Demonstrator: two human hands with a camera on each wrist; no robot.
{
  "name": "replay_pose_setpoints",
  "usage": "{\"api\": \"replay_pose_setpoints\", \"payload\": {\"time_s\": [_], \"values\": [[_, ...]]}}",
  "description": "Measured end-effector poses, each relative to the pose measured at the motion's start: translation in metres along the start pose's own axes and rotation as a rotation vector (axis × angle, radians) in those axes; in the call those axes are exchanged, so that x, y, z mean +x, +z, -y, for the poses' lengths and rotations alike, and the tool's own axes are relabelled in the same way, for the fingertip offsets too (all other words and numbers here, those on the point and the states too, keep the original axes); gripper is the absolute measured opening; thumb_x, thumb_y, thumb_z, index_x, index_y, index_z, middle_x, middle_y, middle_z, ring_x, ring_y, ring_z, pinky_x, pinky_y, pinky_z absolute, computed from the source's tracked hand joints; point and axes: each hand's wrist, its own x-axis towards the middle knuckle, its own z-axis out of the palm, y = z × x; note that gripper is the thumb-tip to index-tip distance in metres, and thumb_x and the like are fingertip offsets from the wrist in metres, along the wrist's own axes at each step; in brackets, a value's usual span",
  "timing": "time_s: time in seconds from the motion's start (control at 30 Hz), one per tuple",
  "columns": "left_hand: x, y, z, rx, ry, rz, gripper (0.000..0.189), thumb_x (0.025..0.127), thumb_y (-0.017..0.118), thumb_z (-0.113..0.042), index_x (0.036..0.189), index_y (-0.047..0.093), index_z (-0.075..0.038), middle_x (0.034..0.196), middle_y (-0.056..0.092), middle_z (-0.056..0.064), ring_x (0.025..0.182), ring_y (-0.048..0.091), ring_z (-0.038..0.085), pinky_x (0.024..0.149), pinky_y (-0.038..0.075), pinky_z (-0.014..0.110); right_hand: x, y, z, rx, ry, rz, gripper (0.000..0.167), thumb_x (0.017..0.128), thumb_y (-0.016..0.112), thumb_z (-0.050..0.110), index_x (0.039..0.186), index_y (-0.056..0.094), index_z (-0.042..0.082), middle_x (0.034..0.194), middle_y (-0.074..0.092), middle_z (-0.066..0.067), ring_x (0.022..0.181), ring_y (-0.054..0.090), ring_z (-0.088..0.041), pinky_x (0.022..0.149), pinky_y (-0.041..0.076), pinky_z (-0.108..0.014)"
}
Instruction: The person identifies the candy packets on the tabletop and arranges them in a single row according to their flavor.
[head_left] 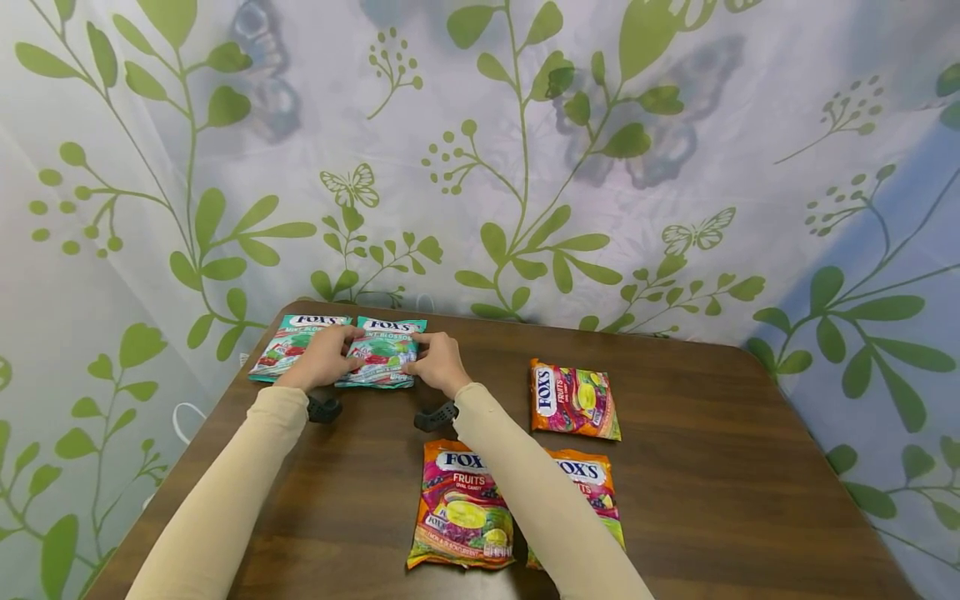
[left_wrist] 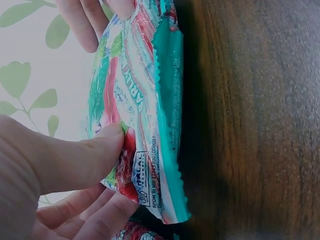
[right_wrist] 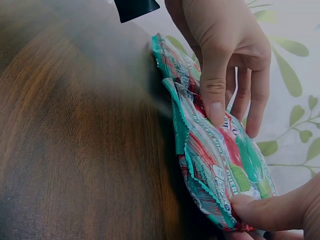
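Observation:
My left hand (head_left: 322,358) grips the left side of a teal Fox's mint candy bag (head_left: 384,354) at the table's far left. My right hand (head_left: 441,362) holds the bag's right side. In the left wrist view, the left thumb (left_wrist: 95,155) presses the bag's printed front, with fingers reaching behind its edge. The right thumb (right_wrist: 270,210) lies on the front near the crimped corner in the right wrist view, its fingers mostly hidden underneath. Just left of it lies a second teal mint candy bag (head_left: 281,350), partly covered by my left hand.
An orange Fox's fruit candy bag (head_left: 573,400) lies sideways right of centre. Two more lie nearer: one fruit bag (head_left: 465,512) and another fruit bag (head_left: 603,492), partly behind my right sleeve. A leaf-patterned curtain (head_left: 450,208) hangs behind the brown wooden table (head_left: 712,467).

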Motion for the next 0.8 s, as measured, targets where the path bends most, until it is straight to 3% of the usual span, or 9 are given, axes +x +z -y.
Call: {"api": "replay_pose_setpoints", "payload": {"time_s": [0.17,0.33,0.57,0.8], "values": [[0.0007,0.0017,0.0004,0.020,0.012,-0.003,0.052,0.101,0.076,-0.004,0.146,0.058,0.015,0.131,0.064,0.035,0.109,0.065,0.045,0.092,0.055,0.059,0.0011,0.0008,-0.0018,-0.003,-0.008,0.000,0.065,0.092,0.088,0.002,0.152,0.063,0.002,0.133,0.071,-0.022,0.109,0.073,-0.026,0.077,0.061,-0.029],[0.0012,0.0022,0.0002,0.051,0.021,-0.016,0.052,0.100,0.077,-0.004,0.145,0.059,0.016,0.115,0.065,0.031,0.097,0.060,0.040,0.086,0.052,0.056,0.0016,0.0010,-0.0016,-0.017,-0.010,0.001,0.065,0.093,0.089,0.004,0.152,0.063,0.002,0.127,0.073,-0.022,0.107,0.073,-0.025,0.078,0.061,-0.029],[0.0005,0.0055,-0.0015,0.073,0.007,-0.026,0.053,0.102,0.075,-0.005,0.147,0.057,0.015,0.132,0.060,0.039,0.125,0.057,0.056,0.105,0.048,0.067,0.0008,0.0016,-0.0010,-0.038,-0.010,0.002,0.063,0.094,0.088,0.004,0.151,0.063,0.002,0.124,0.075,-0.021,0.109,0.074,-0.027,0.080,0.062,-0.031],[-0.0007,0.0053,-0.0068,0.086,-0.016,-0.019,0.053,0.102,0.074,-0.005,0.148,0.056,0.015,0.145,0.052,0.044,0.138,0.046,0.063,0.113,0.041,0.072,0.0001,0.0040,0.0023,-0.073,-0.037,-0.013,0.063,0.092,0.088,0.002,0.150,0.064,-0.002,0.126,0.075,-0.022,0.109,0.074,-0.027,0.080,0.062,-0.030]]}}
